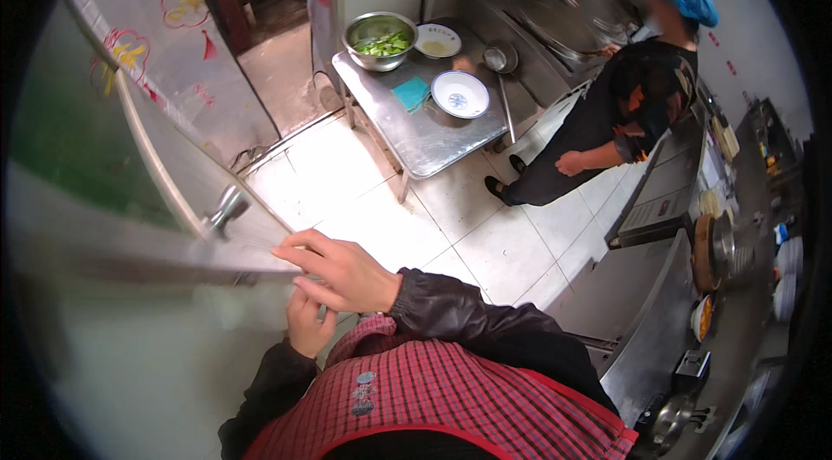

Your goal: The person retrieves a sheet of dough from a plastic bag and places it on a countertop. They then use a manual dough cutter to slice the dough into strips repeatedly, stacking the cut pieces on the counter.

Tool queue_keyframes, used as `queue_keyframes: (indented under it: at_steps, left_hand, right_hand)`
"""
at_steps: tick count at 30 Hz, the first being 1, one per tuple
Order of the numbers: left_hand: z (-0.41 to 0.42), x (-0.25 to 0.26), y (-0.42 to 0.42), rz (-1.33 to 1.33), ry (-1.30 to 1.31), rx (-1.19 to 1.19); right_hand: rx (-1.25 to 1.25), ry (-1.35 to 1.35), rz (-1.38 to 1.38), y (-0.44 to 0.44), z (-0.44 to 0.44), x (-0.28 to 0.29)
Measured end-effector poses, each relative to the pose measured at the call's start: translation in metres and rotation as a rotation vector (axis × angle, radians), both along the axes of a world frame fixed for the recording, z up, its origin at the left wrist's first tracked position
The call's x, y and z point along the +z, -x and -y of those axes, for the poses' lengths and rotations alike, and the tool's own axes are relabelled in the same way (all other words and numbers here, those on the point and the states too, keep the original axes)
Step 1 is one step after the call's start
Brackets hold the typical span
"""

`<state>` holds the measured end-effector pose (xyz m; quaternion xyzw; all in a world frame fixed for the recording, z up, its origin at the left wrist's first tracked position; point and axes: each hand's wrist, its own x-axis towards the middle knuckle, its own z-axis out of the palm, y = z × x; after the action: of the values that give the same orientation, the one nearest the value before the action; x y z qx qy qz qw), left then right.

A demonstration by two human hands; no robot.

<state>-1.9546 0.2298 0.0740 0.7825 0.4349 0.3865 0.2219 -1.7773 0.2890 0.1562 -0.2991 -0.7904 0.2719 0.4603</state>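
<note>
My right hand [354,274] reaches left, its fingertips at the edge of a part-glazed door [159,148]. Whether those fingers grip the door or only rest on it is unclear. A shiny metal door handle [227,207] sticks out just beyond them. Below and partly behind the right hand is my left hand [312,325], its fingers bent and close to the right thumb. The right hand covers part of it, and no object shows in it. I wear dark sleeves and a red checked apron [416,388].
A metal table [439,148] bears a steel bowl [351,47] of cut greens, plates, a teal cloth [411,94] and a ladle [507,102]. Beyond it a co-worker [637,96] in a blue cap stands by a large wok [562,27]. A cluttered steel counter [650,304] runs along the right.
</note>
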Motion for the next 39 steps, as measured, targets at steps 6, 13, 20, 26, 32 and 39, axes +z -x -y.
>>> queue_keyframes:
  at_steps: [6,13,20,26,32,39]
  left_hand:
    - [-0.027,0.007,-0.121,0.022,-0.021,-0.194]
    - [-0.04,-0.002,-0.339,0.11,0.056,-0.567]
    - [-0.031,0.009,-0.537,0.026,0.053,-0.986]
    - [-0.034,-0.007,-0.698,-0.037,0.197,-1.168]
    - [-0.033,-0.001,-0.89,0.095,0.351,-1.348]
    - [-0.041,-0.004,-1.07,0.156,0.222,-1.269]
  right_hand:
    - [-0.266,0.209,0.135,-0.157,0.06,-0.042]
    - [-0.707,0.365,0.067,-0.351,0.153,-0.064]
    - [-1.034,0.304,-0.105,-0.493,0.192,-0.063]
    - [-1.293,0.266,-0.091,-0.642,0.206,-0.074]
    - [-1.626,0.422,-0.03,-0.77,0.275,-0.092]
    - [-2.149,0.749,-0.539,-0.845,0.397,-0.163]
